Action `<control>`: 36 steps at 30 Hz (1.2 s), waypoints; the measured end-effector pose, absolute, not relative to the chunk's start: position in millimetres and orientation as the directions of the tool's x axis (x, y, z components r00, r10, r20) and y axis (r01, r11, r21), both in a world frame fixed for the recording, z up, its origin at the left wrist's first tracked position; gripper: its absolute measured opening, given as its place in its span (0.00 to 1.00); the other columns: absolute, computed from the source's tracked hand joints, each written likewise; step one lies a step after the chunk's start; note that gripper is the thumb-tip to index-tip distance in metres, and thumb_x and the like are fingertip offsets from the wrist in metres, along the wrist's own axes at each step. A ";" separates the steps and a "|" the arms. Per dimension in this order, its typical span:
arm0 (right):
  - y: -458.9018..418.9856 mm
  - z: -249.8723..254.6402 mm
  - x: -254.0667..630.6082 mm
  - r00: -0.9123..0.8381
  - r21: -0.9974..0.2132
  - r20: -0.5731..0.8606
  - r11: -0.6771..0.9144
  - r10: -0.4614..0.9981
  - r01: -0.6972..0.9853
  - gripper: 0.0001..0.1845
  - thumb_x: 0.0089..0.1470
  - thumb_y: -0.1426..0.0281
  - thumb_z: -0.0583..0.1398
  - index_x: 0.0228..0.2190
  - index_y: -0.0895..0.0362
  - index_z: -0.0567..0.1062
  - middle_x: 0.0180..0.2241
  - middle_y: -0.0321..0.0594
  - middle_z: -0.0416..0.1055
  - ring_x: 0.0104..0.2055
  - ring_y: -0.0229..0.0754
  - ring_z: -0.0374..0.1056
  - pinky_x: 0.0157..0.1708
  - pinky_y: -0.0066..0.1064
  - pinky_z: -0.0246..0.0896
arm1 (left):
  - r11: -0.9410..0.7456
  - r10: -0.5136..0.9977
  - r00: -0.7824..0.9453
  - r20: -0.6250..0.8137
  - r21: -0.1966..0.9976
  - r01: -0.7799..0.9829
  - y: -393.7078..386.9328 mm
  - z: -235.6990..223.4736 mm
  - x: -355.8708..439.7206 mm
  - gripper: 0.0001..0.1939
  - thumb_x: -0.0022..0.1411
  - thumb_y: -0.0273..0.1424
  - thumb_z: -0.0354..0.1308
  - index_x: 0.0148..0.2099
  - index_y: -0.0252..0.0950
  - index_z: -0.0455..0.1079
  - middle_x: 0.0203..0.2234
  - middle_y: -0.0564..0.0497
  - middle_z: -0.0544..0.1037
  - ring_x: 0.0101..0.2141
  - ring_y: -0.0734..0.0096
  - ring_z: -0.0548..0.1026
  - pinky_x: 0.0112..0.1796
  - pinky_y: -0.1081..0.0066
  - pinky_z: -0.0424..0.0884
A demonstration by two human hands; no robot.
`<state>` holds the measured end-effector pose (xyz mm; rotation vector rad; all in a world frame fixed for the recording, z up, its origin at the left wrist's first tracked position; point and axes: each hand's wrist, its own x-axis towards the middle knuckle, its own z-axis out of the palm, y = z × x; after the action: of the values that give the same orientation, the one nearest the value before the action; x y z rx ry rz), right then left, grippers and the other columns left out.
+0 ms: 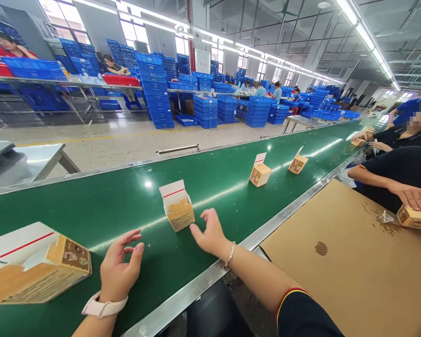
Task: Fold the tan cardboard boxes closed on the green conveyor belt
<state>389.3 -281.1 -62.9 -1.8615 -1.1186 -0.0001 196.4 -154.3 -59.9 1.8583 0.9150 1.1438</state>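
A small open yellow carton (177, 208) with a white flap stands on the green conveyor belt (108, 206). My right hand (210, 233) hovers just right of it, fingers spread, holding nothing. My left hand (121, 267), with a pink watch at the wrist, floats open over the belt to the carton's left. A larger open carton (38, 269) lies on its side at the belt's near left, close to my left hand.
Two more open cartons (260, 173) (298, 163) ride farther along the belt. A brown cardboard sheet (354, 262) covers the table at right, where a co-worker's hand (414, 199) rests by another carton (414, 217). Stacks of blue crates (157, 93) stand beyond the belt.
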 end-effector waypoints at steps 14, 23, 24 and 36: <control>-243.3 -54.4 463.3 0.289 -0.640 0.519 0.141 0.805 0.755 0.25 0.64 0.61 0.45 0.56 0.56 0.67 0.59 0.45 0.63 0.64 0.42 0.54 0.63 0.43 0.48 | -0.829 0.445 0.757 0.479 0.539 0.146 -123.6 -52.3 309.2 0.27 0.62 0.46 0.43 0.56 0.40 0.70 0.58 0.43 0.69 0.61 0.50 0.61 0.53 0.49 0.62; -238.2 -44.8 455.8 0.633 -0.901 0.363 0.084 0.684 0.427 0.12 0.56 0.64 0.56 0.28 0.56 0.76 0.45 0.46 0.72 0.53 0.46 0.64 0.58 0.43 0.55 | -0.312 0.738 0.644 0.201 0.948 0.062 -155.4 -19.0 354.6 0.11 0.56 0.36 0.54 0.28 0.37 0.74 0.39 0.44 0.80 0.49 0.53 0.72 0.53 0.55 0.61; -235.9 -45.1 456.1 0.682 -0.923 0.325 0.063 0.655 0.379 0.11 0.55 0.64 0.57 0.30 0.57 0.75 0.47 0.47 0.70 0.53 0.46 0.64 0.57 0.41 0.57 | -0.256 0.769 0.618 0.164 0.965 0.061 -157.4 -19.2 360.8 0.12 0.57 0.36 0.54 0.28 0.36 0.73 0.38 0.44 0.80 0.45 0.55 0.74 0.50 0.57 0.65; -233.6 -24.3 481.3 0.781 -0.958 -0.283 -0.131 0.556 -0.254 0.26 0.48 0.80 0.61 0.48 0.55 0.63 0.34 0.37 0.72 0.29 0.40 0.72 0.28 0.32 0.69 | 0.239 0.666 0.671 -0.326 0.945 0.222 -152.7 -10.7 400.9 0.09 0.45 0.27 0.66 0.31 0.34 0.70 0.28 0.46 0.78 0.29 0.64 0.77 0.31 0.67 0.72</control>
<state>481.3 -233.6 -24.3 -1.5550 -0.2511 0.7079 400.9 -152.7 -10.7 1.3299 0.8320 0.3578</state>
